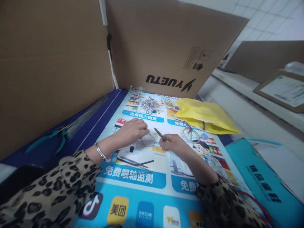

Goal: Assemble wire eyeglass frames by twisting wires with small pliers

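My left hand (135, 130) is closed in a pinch above the printed poster (161, 160), its fingertips pointing right. A thin, pale loop (150, 139) shows just below those fingertips. Whether the pinch holds it is too fine to tell. Opposite, my right hand (174, 144) grips a slim dark pointed tool (160, 134), its tip angled up and left towards my left fingertips, a small gap away. Several dark thin strips (136, 162) appear below my left hand, perhaps printed on the poster.
Cardboard panels (166, 44) wall off the back and left. Teal-handled pliers (62, 139) lie at left by a bundle of thin wires (85, 115). Small tangled bits (150, 104) are heaped farther back. At right are a yellow pouch (206, 115), a clear ring (191, 135) and a teal box (258, 180).
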Motion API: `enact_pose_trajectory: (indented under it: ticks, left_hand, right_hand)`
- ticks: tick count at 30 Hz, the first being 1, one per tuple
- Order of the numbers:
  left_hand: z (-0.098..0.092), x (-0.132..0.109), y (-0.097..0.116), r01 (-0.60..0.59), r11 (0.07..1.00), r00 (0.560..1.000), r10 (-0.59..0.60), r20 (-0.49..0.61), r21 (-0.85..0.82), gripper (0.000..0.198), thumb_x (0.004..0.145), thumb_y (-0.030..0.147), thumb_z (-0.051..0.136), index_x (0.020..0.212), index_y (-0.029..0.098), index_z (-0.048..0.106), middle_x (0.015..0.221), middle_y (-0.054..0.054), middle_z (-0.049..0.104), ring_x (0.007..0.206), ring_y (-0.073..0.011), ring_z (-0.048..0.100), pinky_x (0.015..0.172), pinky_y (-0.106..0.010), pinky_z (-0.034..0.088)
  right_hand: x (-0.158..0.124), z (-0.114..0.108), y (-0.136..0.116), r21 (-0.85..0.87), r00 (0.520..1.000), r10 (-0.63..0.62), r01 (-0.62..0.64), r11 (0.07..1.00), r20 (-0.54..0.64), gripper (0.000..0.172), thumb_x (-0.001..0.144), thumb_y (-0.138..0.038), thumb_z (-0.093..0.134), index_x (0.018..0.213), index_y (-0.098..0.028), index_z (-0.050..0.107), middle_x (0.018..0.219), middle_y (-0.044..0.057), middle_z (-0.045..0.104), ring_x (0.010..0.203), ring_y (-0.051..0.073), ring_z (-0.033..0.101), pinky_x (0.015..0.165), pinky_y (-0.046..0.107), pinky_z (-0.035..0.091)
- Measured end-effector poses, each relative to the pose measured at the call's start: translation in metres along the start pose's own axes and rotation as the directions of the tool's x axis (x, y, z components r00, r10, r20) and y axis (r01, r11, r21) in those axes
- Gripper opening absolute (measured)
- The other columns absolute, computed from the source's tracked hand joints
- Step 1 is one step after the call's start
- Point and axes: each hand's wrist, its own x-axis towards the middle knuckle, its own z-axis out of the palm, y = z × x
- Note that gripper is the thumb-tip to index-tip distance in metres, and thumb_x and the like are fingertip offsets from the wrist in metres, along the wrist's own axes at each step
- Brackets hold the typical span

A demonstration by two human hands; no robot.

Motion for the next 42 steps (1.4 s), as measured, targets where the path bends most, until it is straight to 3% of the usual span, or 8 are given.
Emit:
enact_pose_trajectory:
  ticks: [6,9,12,20,27,31,35,42]
  left_hand:
    - [-0.006,0.032,-0.013,-0.036,0.992,0.997,0.044,-0.062,0.121,0.013,0.084,0.018,0.049,0.079,0.017,0.061,0.072,-0.005,0.055,0.075,-0.0188,0.047,0.069,-0.034,0.033]
    - [0.004,0.043,-0.023,0.007,0.993,0.995,0.004,-0.098,0.12,0.011,0.083,0.018,0.051,0.077,0.017,0.06,0.071,-0.005,0.054,0.076,-0.0194,0.047,0.068,-0.034,0.033]
    - [0.017,0.044,-0.03,0.056,0.992,0.992,-0.043,-0.116,0.113,0.011,0.083,0.018,0.052,0.075,0.016,0.059,0.072,-0.005,0.054,0.076,-0.019,0.047,0.066,-0.033,0.034]
    - [0.032,0.031,-0.026,0.025,0.991,0.999,-0.022,-0.027,0.134,0.009,0.082,0.017,0.053,0.074,0.015,0.057,0.074,-0.005,0.054,0.075,-0.0185,0.046,0.064,-0.032,0.034]
    - [0.032,0.033,-0.021,-0.001,0.992,1.0,0.001,-0.007,0.127,0.01,0.084,0.017,0.049,0.082,0.015,0.059,0.081,-0.005,0.056,0.081,-0.0194,0.047,0.071,-0.034,0.036]
    - [0.029,0.035,-0.015,0.022,0.994,1.0,-0.024,0.02,0.111,0.009,0.083,0.017,0.051,0.086,0.014,0.059,0.087,-0.007,0.057,0.089,-0.021,0.047,0.075,-0.035,0.036]
    - [0.03,0.036,-0.009,0.063,0.992,0.996,-0.069,0.059,0.107,0.006,0.081,0.015,0.052,0.082,0.014,0.058,0.083,-0.006,0.056,0.084,-0.021,0.047,0.072,-0.034,0.038]
    - [0.032,0.037,-0.002,0.093,0.988,0.994,-0.098,0.039,0.12,0.007,0.081,0.013,0.052,0.078,0.014,0.058,0.081,-0.007,0.056,0.082,-0.0215,0.047,0.07,-0.034,0.04]
  right_hand:
    - [0.026,-0.014,-0.015,-0.356,0.973,-0.154,0.085,0.931,-0.172,0.017,0.069,-0.031,0.052,0.068,-0.017,0.062,0.061,-0.003,0.052,0.058,0.01,0.043,0.052,0.021,0.031]
    - [0.045,-0.019,-0.021,-0.475,0.935,-0.191,0.027,0.88,-0.3,0.022,0.07,-0.035,0.051,0.07,-0.017,0.064,0.057,-0.003,0.049,0.055,0.01,0.042,0.05,0.021,0.029]
    - [0.061,-0.019,-0.018,-0.517,0.916,-0.215,0.01,0.856,-0.338,0.023,0.072,-0.034,0.049,0.072,-0.017,0.065,0.057,-0.003,0.051,0.056,0.01,0.043,0.05,0.02,0.03]
    - [0.077,-0.006,0.006,-0.533,0.933,-0.188,-0.004,0.846,-0.306,0.015,0.067,-0.027,0.052,0.067,-0.019,0.065,0.054,-0.003,0.052,0.054,0.01,0.044,0.049,0.02,0.028]
    - [0.073,-0.005,0.004,-0.545,0.934,-0.205,0.014,0.838,-0.292,0.013,0.066,-0.024,0.051,0.068,-0.021,0.063,0.061,-0.003,0.057,0.059,0.011,0.048,0.052,0.021,0.029]
    - [0.071,-0.006,0.001,-0.601,0.932,-0.201,-0.024,0.799,-0.303,0.013,0.068,-0.024,0.05,0.07,-0.021,0.063,0.065,-0.003,0.06,0.061,0.011,0.051,0.053,0.02,0.029]
    - [0.071,-0.006,0.001,-0.662,0.935,-0.195,-0.054,0.748,-0.296,0.012,0.069,-0.024,0.05,0.07,-0.021,0.062,0.07,-0.001,0.063,0.066,0.012,0.053,0.055,0.021,0.03]
    - [0.068,-0.001,-0.005,-0.774,0.933,-0.186,-0.134,0.619,-0.31,0.018,0.077,-0.026,0.045,0.079,-0.022,0.063,0.081,0.003,0.066,0.074,0.016,0.056,0.058,0.024,0.03]
